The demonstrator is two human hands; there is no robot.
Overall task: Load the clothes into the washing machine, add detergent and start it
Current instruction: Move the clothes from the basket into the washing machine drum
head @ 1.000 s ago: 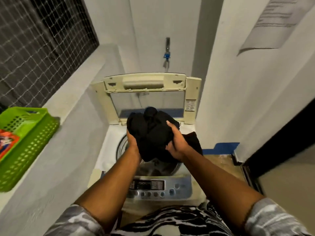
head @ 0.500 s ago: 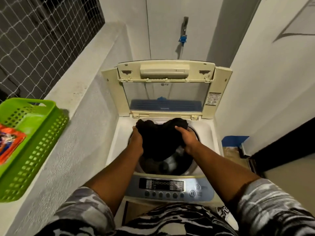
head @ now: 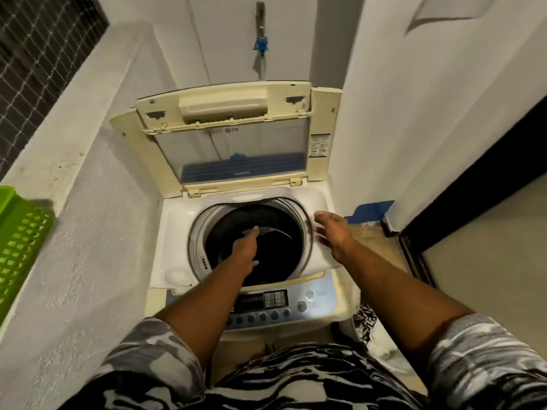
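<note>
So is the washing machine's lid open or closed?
Open. The lid stands tipped up at the back, and you can see straight down into the round drum, where the left hand reaches.

Dropped the black clothes (head: 260, 232) into the drum (barely discernible there), left hand (head: 245, 247) and right hand (head: 334, 232) now spread empty.

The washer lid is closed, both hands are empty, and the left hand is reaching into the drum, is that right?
Not quite. The lid is open, tipped up against the back wall, as the head view shows. The rest holds: both hands are empty, the left hand reaches into the drum, the right hand over its rim.
</note>
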